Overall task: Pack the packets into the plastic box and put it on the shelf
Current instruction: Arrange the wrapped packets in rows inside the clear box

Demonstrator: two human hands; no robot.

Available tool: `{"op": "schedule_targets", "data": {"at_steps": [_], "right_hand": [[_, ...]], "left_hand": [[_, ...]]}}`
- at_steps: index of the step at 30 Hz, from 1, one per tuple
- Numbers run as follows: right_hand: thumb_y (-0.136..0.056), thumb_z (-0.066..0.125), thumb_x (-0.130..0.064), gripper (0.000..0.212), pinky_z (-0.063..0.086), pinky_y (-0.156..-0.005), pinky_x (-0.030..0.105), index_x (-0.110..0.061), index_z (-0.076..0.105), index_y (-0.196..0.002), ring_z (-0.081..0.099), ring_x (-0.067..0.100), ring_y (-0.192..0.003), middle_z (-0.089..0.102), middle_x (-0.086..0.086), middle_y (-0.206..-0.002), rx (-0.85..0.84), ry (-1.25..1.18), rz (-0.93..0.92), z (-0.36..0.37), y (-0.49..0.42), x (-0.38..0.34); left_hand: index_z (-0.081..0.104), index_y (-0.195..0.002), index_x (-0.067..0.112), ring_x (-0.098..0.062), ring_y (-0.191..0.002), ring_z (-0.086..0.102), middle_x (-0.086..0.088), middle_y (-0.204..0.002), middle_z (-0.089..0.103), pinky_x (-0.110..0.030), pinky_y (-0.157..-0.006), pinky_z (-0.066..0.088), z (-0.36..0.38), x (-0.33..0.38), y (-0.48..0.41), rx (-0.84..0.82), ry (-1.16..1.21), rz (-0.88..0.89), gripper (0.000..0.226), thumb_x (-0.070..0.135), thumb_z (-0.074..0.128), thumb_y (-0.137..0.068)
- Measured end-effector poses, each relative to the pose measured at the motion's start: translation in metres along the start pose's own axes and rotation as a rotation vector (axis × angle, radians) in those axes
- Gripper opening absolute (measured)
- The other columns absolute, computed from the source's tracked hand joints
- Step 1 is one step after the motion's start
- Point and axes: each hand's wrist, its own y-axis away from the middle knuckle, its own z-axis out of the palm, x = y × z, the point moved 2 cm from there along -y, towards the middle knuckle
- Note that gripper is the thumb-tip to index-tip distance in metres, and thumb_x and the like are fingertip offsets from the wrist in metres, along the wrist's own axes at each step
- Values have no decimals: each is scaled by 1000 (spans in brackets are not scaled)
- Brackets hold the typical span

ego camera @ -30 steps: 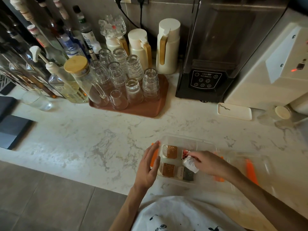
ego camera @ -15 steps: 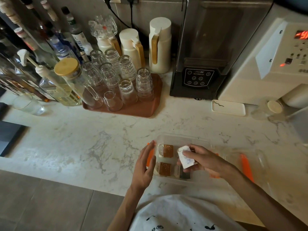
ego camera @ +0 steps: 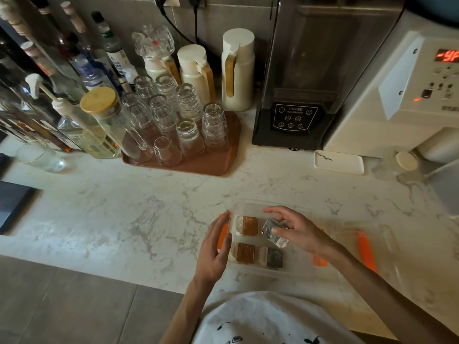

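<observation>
A clear plastic box (ego camera: 295,265) with orange clips sits on the marble counter near its front edge. Inside lie two brown packets (ego camera: 246,225) (ego camera: 244,253) on the left and a dark packet (ego camera: 272,257) at the front. My right hand (ego camera: 295,228) hovers over the box's back right part, pinching a dark grey packet (ego camera: 269,229) that is tilted on edge. My left hand (ego camera: 216,249) rests flat against the box's left side, fingers straight, holding nothing. The clear lid (ego camera: 365,247) with an orange clip lies to the right of the box.
A brown tray (ego camera: 218,162) of upturned glasses stands behind, with bottles (ego camera: 74,70) at the left and white jugs (ego camera: 237,70) at the back. A black blender (ego camera: 310,83) and a white machine (ego camera: 402,90) fill the back right. A small white dish (ego camera: 339,162) lies nearby.
My right hand has turned the packet from its white side to its dark side and tilted it over the box. My left hand stays at the box's left side. The camera has shifted slightly.
</observation>
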Motion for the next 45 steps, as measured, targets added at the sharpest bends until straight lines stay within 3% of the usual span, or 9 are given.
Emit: {"op": "schedule_targets", "data": {"at_steps": [5,9,15,18,21,25,29,35,45], "right_hand": [[-90,66,-8,44,49,-100,36,-43,62,-115,59,12,-114,59,2,-124,-31,142,-1,-4,-3,-5],[-92,63,-16,26,54,-91,43,-37,65,-107,62,14,-106,62,-7,-117,-28,209,53,-4,-6,-5],[-91,66,-20,14,51,-94,44,-21,64,-105,63,19,-101,66,2,-109,-56,287,129,4,-11,2],[-92,61,-10,25,55,-77,32,-23,57,-113,61,19,-101,61,1,-114,-71,329,223,8,-15,9],[-89,56,0,47,45,-63,21,-27,52,-127,57,16,-100,54,0,-119,-169,477,314,13,-21,17],[-87,54,-2,36,42,-58,22,-23,63,-114,55,13,-89,56,-1,-109,-146,639,386,21,-28,26],[-87,55,-4,27,36,-53,21,-30,59,-94,50,2,-73,53,-12,-87,-100,672,447,25,-30,34],[-89,57,-7,17,34,-54,19,-24,60,-88,55,9,-77,62,-5,-92,-14,843,384,28,-23,42],[-90,64,-20,19,48,-71,28,-20,64,-110,65,20,-96,69,2,-109,16,976,254,35,-24,45]], "left_hand": [[48,-151,22,0,-142,45,15,-152,49,-16,-114,37,0,0,0,-4,-8,1,53,42,44,-102],[47,-151,24,1,-142,45,15,-152,49,-15,-113,37,0,-1,-1,-2,-13,4,52,41,45,-102],[48,-151,22,-1,-142,45,14,-152,50,-15,-113,38,0,-1,-1,0,2,16,51,40,45,-103],[47,-151,25,-2,-142,45,14,-152,50,-16,-114,38,0,-1,-1,1,-4,17,50,41,45,-103],[47,-151,28,-2,-142,46,17,-152,50,-18,-114,39,0,-1,-1,-2,-7,15,50,41,45,-103],[46,-151,31,-2,-143,45,16,-153,50,-22,-116,40,-1,-2,-1,5,-15,8,49,43,44,-103],[45,-151,32,-4,-143,45,15,-153,49,-25,-116,41,-1,-1,-1,0,-20,3,49,43,44,-103],[46,-151,29,-3,-143,45,14,-153,49,-24,-116,41,-1,0,0,-1,-21,-1,51,44,44,-102],[46,-151,25,-2,-142,46,11,-153,50,-20,-115,40,-1,2,-1,-6,-8,-4,52,43,44,-102]]}}
